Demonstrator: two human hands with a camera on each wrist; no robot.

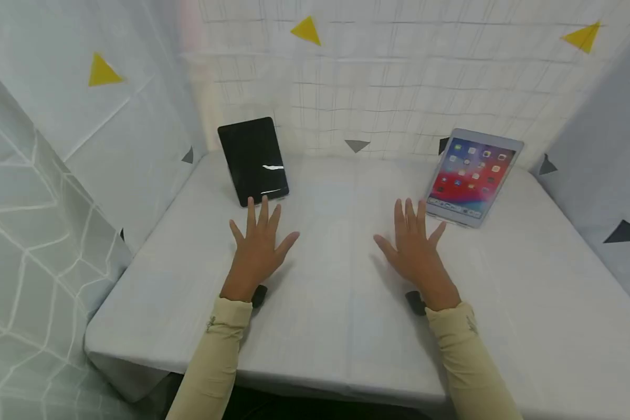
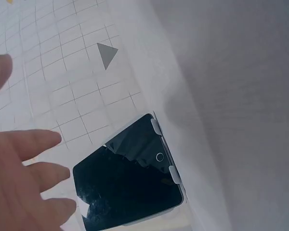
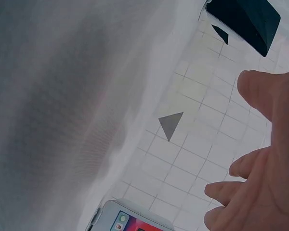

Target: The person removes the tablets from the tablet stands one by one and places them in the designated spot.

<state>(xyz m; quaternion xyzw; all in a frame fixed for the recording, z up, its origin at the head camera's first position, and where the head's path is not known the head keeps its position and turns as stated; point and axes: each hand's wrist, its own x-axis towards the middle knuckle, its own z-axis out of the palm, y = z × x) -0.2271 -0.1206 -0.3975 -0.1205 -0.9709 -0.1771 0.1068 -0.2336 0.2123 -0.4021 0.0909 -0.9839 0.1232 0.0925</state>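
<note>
A tablet with a dark screen (image 1: 253, 160) leans upright at the back left of the table. In the left wrist view the same dark tablet (image 2: 130, 178) shows a round button and two pale clips at its lower edge. My left hand (image 1: 257, 251) is spread with straight fingers just in front of it, holding nothing. Toward the back right stands a white tablet (image 1: 472, 178) with a lit screen of app icons, tilted back. My right hand (image 1: 415, 251), its fingers also spread and straight, is near that tablet's lower left corner and holds nothing.
A white cloth covers the table (image 1: 325, 326). Behind it hangs a pale gridded curtain (image 1: 336, 87) with yellow and grey triangles. A net-patterned cloth (image 1: 31, 262) hangs at the left, and a pale side curtain (image 1: 609, 151) borders the right.
</note>
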